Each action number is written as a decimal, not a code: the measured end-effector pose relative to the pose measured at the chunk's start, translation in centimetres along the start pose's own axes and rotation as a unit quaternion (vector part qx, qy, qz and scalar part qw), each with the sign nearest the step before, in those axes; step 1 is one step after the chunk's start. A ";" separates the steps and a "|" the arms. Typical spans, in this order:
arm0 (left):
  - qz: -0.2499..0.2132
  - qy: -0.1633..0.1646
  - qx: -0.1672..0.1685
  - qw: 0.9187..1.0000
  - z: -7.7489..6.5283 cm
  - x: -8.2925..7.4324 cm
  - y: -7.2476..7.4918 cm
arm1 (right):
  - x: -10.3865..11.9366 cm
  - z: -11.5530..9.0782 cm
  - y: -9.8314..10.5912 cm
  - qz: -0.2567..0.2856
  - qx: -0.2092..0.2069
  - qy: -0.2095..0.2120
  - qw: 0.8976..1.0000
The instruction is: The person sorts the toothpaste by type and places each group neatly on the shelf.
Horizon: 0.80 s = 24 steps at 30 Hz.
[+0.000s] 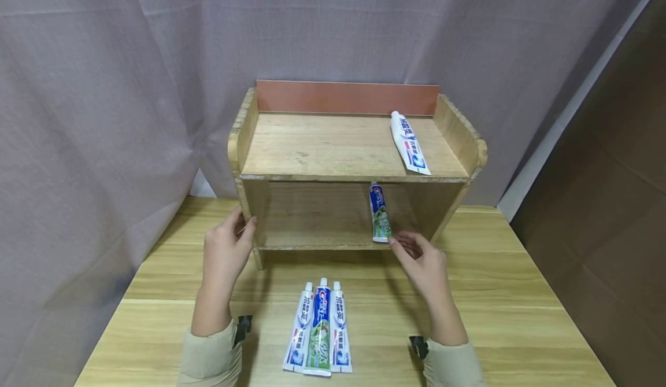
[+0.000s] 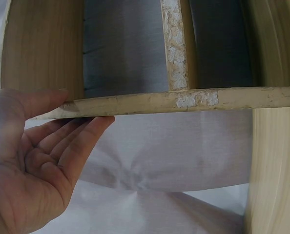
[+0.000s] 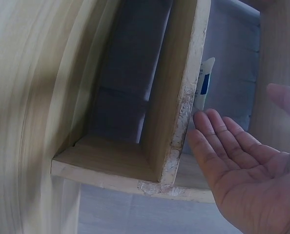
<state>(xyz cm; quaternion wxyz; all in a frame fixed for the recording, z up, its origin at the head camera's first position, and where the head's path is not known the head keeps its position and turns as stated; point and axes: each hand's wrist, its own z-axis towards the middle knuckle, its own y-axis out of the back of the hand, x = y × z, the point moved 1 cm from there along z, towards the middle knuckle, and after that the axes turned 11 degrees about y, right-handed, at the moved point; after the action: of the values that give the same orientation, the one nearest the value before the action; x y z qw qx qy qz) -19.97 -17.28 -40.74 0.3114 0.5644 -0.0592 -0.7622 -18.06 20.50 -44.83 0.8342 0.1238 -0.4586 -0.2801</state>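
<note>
My left hand (image 1: 225, 254) grips the left side panel (image 2: 135, 104) of a two-tier wooden shelf, thumb on one face and fingers on the other in the left wrist view. Beside the front of the lower tier is my right hand (image 1: 424, 262), its fingers extended and thumb apart in the right wrist view. A blue and green toothpaste tube (image 1: 380, 213) lies on that lower tier, cap to the back, its flat end by the right fingertips. On the upper tier (image 1: 317, 144) rests a white toothpaste tube (image 1: 409, 144), slanted near the right side.
In front of the shelf, two white toothpaste tubes (image 1: 299, 332) (image 1: 340, 329) flank a blue and green toothpaste tube (image 1: 319, 329) on the wooden table (image 1: 520, 317). Grey curtain (image 1: 333, 22) hangs behind, and a brown panel (image 1: 598, 190) stands at the right.
</note>
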 end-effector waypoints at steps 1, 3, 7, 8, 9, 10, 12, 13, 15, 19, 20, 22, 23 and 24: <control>0.000 -0.001 -0.001 1.000 0.0 0.0 0.0 | 0.0 0.0 0.0 0.000 0.001 -0.002 1.000; 0.001 -0.002 -0.002 1.000 0.0 0.1 0.0 | -0.1 0.1 -0.1 0.000 0.006 -0.006 1.000; 0.001 -0.003 0.000 1.000 0.0 0.1 0.0 | 0.0 0.1 -0.1 -0.001 0.010 -0.011 1.000; 0.001 -0.002 0.000 1.000 0.0 0.1 0.0 | 0.1 0.1 0.0 -0.002 0.010 -0.010 1.000; 0.001 -0.002 0.000 1.000 0.0 0.1 0.0 | 0.1 0.1 0.0 -0.003 0.010 -0.009 1.000; 0.001 -0.002 0.000 1.000 0.0 0.1 0.1 | 0.2 0.1 0.1 -0.004 0.009 -0.007 1.000; 0.001 -0.002 0.002 1.000 0.0 0.1 0.0 | 0.3 0.0 0.1 -0.004 0.008 -0.002 1.000; 0.001 -0.002 0.002 1.000 0.0 0.1 0.0 | 0.3 -0.1 0.2 -0.004 0.008 0.000 1.000; 0.001 -0.001 0.003 1.000 0.0 0.1 0.0 | 0.4 -0.2 0.2 -0.001 0.008 0.004 1.000; 0.000 -0.001 0.005 1.000 0.0 0.0 0.1 | 0.6 -0.6 0.1 0.007 0.004 0.007 1.000; 0.000 -0.001 0.005 1.000 0.0 0.0 0.1 | 0.7 -0.7 0.1 0.008 0.003 0.004 1.000; -0.002 -0.002 0.006 1.000 0.0 0.0 0.1 | 0.7 -1.0 -0.1 0.013 0.002 -0.001 1.000; -0.002 -0.002 0.006 1.000 0.0 0.1 0.1 | 0.7 -1.2 -0.1 0.016 0.003 -0.007 1.000; -0.002 -0.002 0.006 1.000 0.0 0.1 0.1 | 0.7 -1.4 -0.2 0.019 0.004 -0.014 1.000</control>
<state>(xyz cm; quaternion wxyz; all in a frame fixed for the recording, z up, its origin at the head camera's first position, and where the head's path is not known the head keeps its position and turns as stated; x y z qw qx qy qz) -19.97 -17.36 -40.76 0.3060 0.5647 -0.0634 -0.7638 -16.67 19.83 -45.24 0.8325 0.1141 -0.4735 -0.2641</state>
